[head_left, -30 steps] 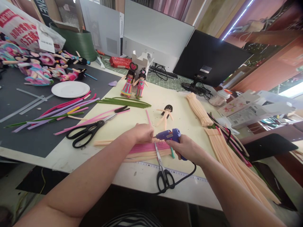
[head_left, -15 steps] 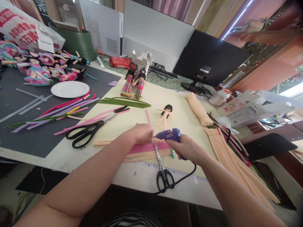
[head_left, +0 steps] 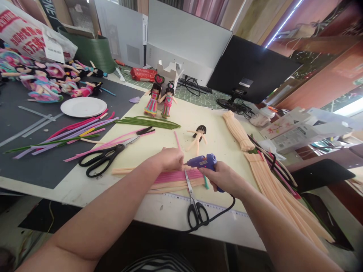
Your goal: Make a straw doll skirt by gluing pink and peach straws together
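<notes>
My right hand (head_left: 224,175) is wrapped round a purple hot glue gun (head_left: 202,161), its nozzle pointing left. The nozzle tip is right beside the closed fingers of my left hand (head_left: 171,158). A pink pipe cleaner (head_left: 177,139) sticks up from my left fist, its lower end hidden by the fingers. Under both hands lie bundled pink (head_left: 170,176) and peach pipe cleaners. Small black-handled scissors (head_left: 193,200) rest over that bundle, points towards the gun. Just beyond the gun lies a peach doll (head_left: 200,136) with black hair.
Large black scissors (head_left: 104,155) and loose coloured pipe cleaners (head_left: 65,139) lie on the left, near a white plate (head_left: 83,107). Two dressed dolls (head_left: 160,100) stand at the back. Peach bundles (head_left: 269,185) lie right. The gun's black cord (head_left: 224,212) crosses the table's front edge.
</notes>
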Demonstrator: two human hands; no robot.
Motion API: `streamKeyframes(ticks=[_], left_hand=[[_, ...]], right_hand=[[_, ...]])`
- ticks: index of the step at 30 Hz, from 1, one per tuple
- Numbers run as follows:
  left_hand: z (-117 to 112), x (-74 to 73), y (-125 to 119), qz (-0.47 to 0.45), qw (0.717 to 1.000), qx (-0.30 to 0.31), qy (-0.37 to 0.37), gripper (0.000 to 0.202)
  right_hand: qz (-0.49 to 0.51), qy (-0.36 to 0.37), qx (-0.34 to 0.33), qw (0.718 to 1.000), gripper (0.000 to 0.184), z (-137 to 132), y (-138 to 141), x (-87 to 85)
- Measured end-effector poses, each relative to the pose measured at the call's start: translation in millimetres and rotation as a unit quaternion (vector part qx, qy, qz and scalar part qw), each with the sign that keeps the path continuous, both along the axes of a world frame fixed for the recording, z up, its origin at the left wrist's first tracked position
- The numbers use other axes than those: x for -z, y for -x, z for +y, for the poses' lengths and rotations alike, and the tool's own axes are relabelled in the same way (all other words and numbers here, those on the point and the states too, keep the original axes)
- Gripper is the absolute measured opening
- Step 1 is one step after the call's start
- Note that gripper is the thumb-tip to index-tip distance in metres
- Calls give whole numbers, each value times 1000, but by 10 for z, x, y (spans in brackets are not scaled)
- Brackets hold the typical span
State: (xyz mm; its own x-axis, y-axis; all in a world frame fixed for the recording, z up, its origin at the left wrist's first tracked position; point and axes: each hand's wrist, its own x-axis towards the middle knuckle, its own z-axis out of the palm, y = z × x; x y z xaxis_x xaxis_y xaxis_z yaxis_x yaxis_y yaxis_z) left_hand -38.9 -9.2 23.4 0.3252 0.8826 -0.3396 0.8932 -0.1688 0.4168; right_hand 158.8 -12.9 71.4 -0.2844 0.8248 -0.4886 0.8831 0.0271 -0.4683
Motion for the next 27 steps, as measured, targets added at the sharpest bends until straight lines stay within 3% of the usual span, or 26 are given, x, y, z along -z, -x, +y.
streamKeyframes(ticks=[21,27], left_hand=[[6,21,7,-8,1000,1,-8,9],[24,66,14,-13,1000,4,-13,7]], right_hand=[[-8,6,5,1000,40,-34,9,-22],[63,29,34,997,36,-48,-76,7]])
